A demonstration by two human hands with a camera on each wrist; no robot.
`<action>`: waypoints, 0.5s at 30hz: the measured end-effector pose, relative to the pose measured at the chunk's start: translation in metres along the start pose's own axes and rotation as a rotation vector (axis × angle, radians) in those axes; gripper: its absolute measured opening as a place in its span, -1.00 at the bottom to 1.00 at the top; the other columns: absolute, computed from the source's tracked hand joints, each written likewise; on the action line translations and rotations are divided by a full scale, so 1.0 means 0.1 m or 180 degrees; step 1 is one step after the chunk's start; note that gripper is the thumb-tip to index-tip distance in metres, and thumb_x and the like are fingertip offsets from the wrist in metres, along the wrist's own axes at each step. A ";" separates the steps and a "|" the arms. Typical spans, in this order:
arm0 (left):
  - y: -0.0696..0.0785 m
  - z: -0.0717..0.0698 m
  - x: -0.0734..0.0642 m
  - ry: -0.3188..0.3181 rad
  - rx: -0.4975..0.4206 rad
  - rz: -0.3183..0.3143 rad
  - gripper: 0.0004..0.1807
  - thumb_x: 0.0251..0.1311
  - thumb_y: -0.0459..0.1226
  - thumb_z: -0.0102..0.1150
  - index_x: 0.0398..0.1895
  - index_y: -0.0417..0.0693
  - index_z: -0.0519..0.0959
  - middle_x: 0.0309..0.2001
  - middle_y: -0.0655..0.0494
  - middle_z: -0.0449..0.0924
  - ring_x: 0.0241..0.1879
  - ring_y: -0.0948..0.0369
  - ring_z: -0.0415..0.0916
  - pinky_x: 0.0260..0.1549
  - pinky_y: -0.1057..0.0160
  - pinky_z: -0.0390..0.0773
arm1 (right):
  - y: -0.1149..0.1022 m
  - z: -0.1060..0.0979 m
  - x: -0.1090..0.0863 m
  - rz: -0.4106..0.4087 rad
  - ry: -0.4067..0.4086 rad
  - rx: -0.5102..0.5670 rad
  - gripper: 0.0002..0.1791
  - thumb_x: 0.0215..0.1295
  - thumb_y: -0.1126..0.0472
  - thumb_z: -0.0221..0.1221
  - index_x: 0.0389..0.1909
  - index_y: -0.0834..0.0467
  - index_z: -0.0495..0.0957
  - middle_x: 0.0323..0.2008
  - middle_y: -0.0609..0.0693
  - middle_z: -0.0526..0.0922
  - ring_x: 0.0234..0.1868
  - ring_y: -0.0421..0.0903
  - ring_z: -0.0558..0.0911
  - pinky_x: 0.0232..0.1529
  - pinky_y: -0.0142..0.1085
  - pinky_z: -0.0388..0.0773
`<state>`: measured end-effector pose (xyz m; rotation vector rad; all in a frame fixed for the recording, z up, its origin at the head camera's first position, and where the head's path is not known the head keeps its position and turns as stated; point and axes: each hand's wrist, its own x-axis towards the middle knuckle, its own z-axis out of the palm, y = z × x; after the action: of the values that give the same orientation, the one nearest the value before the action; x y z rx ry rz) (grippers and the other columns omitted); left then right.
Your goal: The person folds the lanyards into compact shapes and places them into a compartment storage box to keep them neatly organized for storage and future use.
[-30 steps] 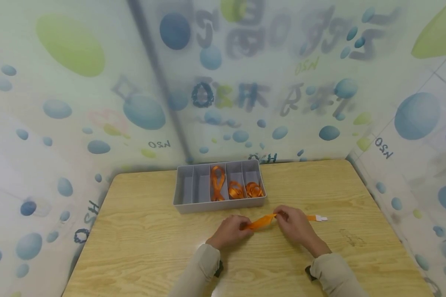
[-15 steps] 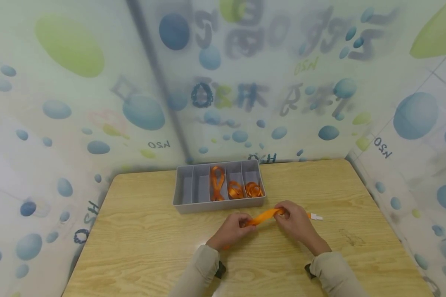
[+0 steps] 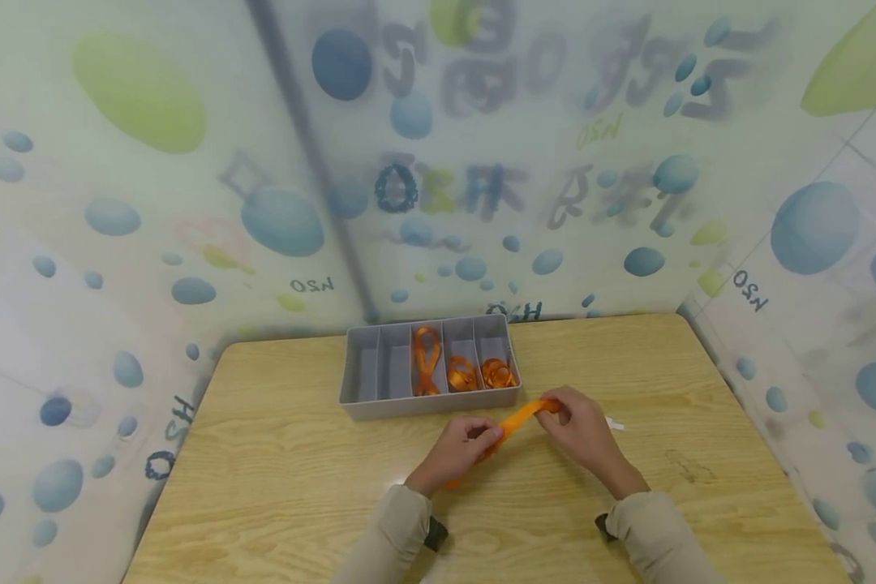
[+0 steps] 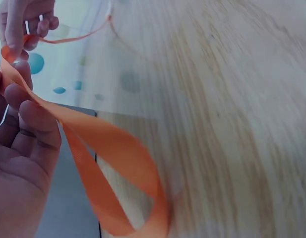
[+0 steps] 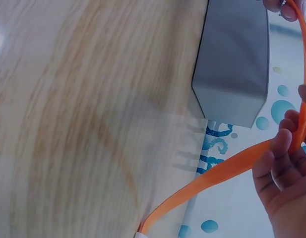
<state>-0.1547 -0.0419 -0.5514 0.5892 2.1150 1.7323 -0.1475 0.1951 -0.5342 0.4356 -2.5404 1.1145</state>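
Note:
An orange lanyard [image 3: 520, 416] stretches between my two hands over the table. My left hand [image 3: 456, 450] pinches it between thumb and fingers, and a loop of the band [image 4: 113, 141] hangs below that hand in the left wrist view. Farther along the band, my right hand [image 3: 580, 430] grips it with curled fingers, slightly higher than the left. From the right hand the strap [image 5: 212, 176] runs down to a white clip [image 3: 615, 424], which is partly hidden behind that hand in the head view.
Behind the hands stands a grey divided box [image 3: 431, 403]. Its three right compartments hold coiled orange lanyards [image 3: 462, 374]; the two left ones show bare bottoms. The wooden table [image 3: 285, 454] backs onto a patterned wall [image 3: 438, 268].
Both hands have shifted slightly; the right has risen toward the box. The left has slid its grip, and lanyard now shows below it. The white clip has drawn left toward the right hand.

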 end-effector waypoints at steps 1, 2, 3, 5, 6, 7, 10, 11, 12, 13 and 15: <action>0.01 0.00 0.00 -0.0001 -0.0035 0.0012 -0.73 0.44 -0.33 0.08 -0.27 -0.44 0.63 -0.56 -0.03 0.47 -0.63 0.38 0.27 -0.62 0.43 0.29 | 0.00 0.00 0.01 -0.0016 0.0037 -0.0002 -0.83 0.12 0.35 0.39 -0.24 0.21 0.67 -0.48 -0.14 0.50 -0.55 -0.28 0.33 -0.54 -0.39 0.35; 0.02 0.01 0.00 0.0001 -0.0079 0.0039 -0.75 0.43 -0.36 0.09 -0.27 -0.46 0.62 -0.56 -0.08 0.48 -0.62 0.38 0.27 -0.62 0.43 0.30 | -0.01 0.00 0.01 -0.0029 0.0073 -0.0002 -0.83 0.11 0.37 0.38 -0.25 0.20 0.67 -0.48 -0.13 0.51 -0.55 -0.28 0.33 -0.54 -0.39 0.35; 0.03 0.01 0.00 0.0009 -0.0106 0.0066 -0.77 0.41 -0.38 0.10 -0.27 -0.47 0.62 -0.55 -0.13 0.49 -0.62 0.38 0.28 -0.62 0.44 0.30 | -0.01 0.00 0.02 -0.0039 0.0108 -0.0004 -0.83 0.10 0.38 0.38 -0.26 0.21 0.67 -0.48 -0.12 0.52 -0.55 -0.28 0.34 -0.54 -0.39 0.36; 0.05 0.03 0.00 0.0039 -0.0132 0.0130 -0.81 0.38 -0.42 0.13 -0.27 -0.46 0.64 -0.52 -0.21 0.53 -0.59 0.38 0.32 -0.59 0.45 0.33 | -0.02 0.00 0.03 -0.0038 0.0163 -0.0006 -0.83 0.09 0.40 0.37 -0.27 0.21 0.67 -0.46 -0.10 0.55 -0.55 -0.28 0.35 -0.55 -0.39 0.37; 0.06 0.03 0.00 0.0057 -0.0138 0.0155 -0.83 0.36 -0.43 0.15 -0.26 -0.45 0.65 -0.49 -0.23 0.56 -0.57 0.38 0.34 -0.58 0.46 0.34 | -0.02 0.00 0.03 -0.0032 0.0177 -0.0007 -0.82 0.09 0.41 0.37 -0.27 0.21 0.67 -0.46 -0.10 0.56 -0.55 -0.28 0.35 -0.55 -0.40 0.37; 0.07 0.04 0.00 0.0069 -0.0140 0.0189 -0.84 0.35 -0.43 0.17 -0.26 -0.44 0.66 -0.47 -0.25 0.58 -0.57 0.38 0.35 -0.57 0.46 0.35 | -0.03 0.00 0.03 -0.0027 0.0193 -0.0007 -0.82 0.08 0.42 0.37 -0.27 0.22 0.67 -0.46 -0.09 0.56 -0.54 -0.28 0.35 -0.55 -0.40 0.37; 0.09 0.05 -0.01 0.0103 -0.0125 0.0256 -0.84 0.33 -0.39 0.21 -0.23 -0.39 0.69 -0.44 -0.23 0.62 -0.55 0.38 0.39 -0.56 0.46 0.39 | -0.05 0.00 0.05 0.0023 0.0197 -0.0009 -0.83 0.11 0.41 0.37 -0.26 0.23 0.68 -0.48 -0.10 0.55 -0.55 -0.29 0.34 -0.56 -0.40 0.35; 0.10 0.05 -0.01 0.0108 -0.0109 0.0287 -0.84 0.32 -0.38 0.22 -0.23 -0.37 0.69 -0.44 -0.22 0.63 -0.55 0.38 0.40 -0.56 0.46 0.40 | -0.06 0.00 0.05 0.0035 0.0197 -0.0018 -0.84 0.11 0.40 0.37 -0.26 0.22 0.69 -0.49 -0.10 0.55 -0.56 -0.29 0.34 -0.56 -0.40 0.34; 0.11 0.05 -0.01 0.0112 -0.0100 0.0307 -0.83 0.32 -0.37 0.23 -0.24 -0.36 0.70 -0.45 -0.21 0.63 -0.55 0.38 0.41 -0.56 0.45 0.40 | -0.08 -0.01 0.05 0.0033 0.0195 -0.0022 -0.85 0.13 0.40 0.36 -0.25 0.22 0.69 -0.50 -0.12 0.54 -0.56 -0.29 0.33 -0.56 -0.40 0.33; 0.11 0.06 -0.01 0.0117 -0.0091 0.0315 -0.83 0.32 -0.36 0.24 -0.24 -0.34 0.70 -0.46 -0.18 0.63 -0.54 0.38 0.41 -0.55 0.44 0.41 | -0.09 -0.01 0.06 0.0029 0.0192 -0.0033 -0.85 0.14 0.39 0.36 -0.25 0.22 0.70 -0.51 -0.12 0.53 -0.57 -0.29 0.33 -0.57 -0.39 0.33; 0.13 0.06 -0.01 0.0130 -0.0060 0.0315 -0.84 0.31 -0.33 0.26 -0.25 -0.31 0.71 -0.47 -0.12 0.64 -0.54 0.38 0.42 -0.55 0.44 0.41 | -0.11 -0.02 0.07 -0.0002 0.0190 -0.0060 -0.86 0.16 0.38 0.35 -0.25 0.22 0.71 -0.53 -0.13 0.52 -0.58 -0.29 0.32 -0.57 -0.39 0.32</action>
<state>-0.1497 -0.0350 -0.5396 0.6692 2.1276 1.8301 -0.1489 0.1886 -0.5227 0.3924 -2.4970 1.0859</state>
